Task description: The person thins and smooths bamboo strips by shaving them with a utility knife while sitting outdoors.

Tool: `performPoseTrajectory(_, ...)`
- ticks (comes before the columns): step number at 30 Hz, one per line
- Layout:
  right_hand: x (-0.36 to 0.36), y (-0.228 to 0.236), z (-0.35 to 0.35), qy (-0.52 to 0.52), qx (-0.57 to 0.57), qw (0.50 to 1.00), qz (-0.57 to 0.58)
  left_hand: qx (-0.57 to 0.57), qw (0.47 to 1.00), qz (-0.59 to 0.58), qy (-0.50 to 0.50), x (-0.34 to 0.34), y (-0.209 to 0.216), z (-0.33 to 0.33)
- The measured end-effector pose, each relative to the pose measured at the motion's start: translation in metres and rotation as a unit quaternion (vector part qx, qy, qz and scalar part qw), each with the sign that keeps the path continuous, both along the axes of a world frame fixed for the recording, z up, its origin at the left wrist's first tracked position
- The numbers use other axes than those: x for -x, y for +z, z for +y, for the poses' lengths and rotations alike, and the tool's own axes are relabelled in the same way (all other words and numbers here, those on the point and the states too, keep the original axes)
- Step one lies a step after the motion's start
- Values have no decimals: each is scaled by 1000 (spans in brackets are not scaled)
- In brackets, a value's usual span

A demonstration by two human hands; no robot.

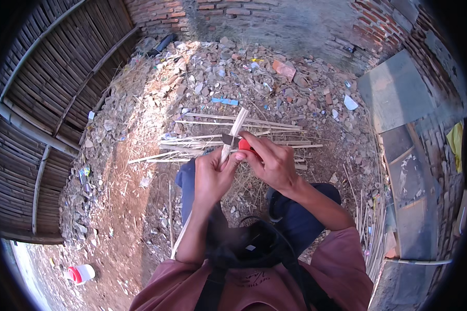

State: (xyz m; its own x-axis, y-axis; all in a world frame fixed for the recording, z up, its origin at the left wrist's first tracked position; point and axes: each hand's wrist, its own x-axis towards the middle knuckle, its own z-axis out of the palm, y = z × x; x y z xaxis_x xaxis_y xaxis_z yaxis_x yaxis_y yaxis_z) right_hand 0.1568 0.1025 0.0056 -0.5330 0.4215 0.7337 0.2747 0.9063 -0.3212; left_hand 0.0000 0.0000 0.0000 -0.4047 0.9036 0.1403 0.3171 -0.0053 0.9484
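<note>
My left hand [211, 175] is closed around a long, pale split strip [238, 122], probably bamboo. Its upper end sticks up past my fingers, and a thin length runs down along my left forearm. In my right hand [276, 165] is a knife [245, 145] with a red handle. Its short dark blade lies against the strip just above my left fingers, and the two hands almost touch. Beyond them, several pale strips [192, 140] lie in a loose pile on the ground. Part of the knife handle is hidden by my right fingers.
Rubble and broken brick [213, 78] cover the ground up to a brick wall [233, 15]. A bamboo-slat wall [57, 57] stands at left, grey panels [397, 93] lean at right. A red-and-white container [81, 273] sits lower left. More thin sticks [366, 223] lie by my right knee.
</note>
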Motion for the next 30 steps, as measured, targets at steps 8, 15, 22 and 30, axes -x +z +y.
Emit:
performPoseTrajectory(8, 9, 12, 19, 53, 5, 999, 0, -39, 999, -9, 23, 13, 6, 5)
performPoseTrajectory(15, -2, 16, 19, 34, -26, 998, -48, -45, 998, 41, 25, 1, 8, 6)
performPoseTrajectory(22, -8, 23, 15, 5, -39, 998, -50, -16, 995, 80, 65, -9, 5, 8)
performPoseTrajectory(30, -27, 41, 56, -109, 51, 991, 58, 37, 995, 78, 41, -14, 7, 2)
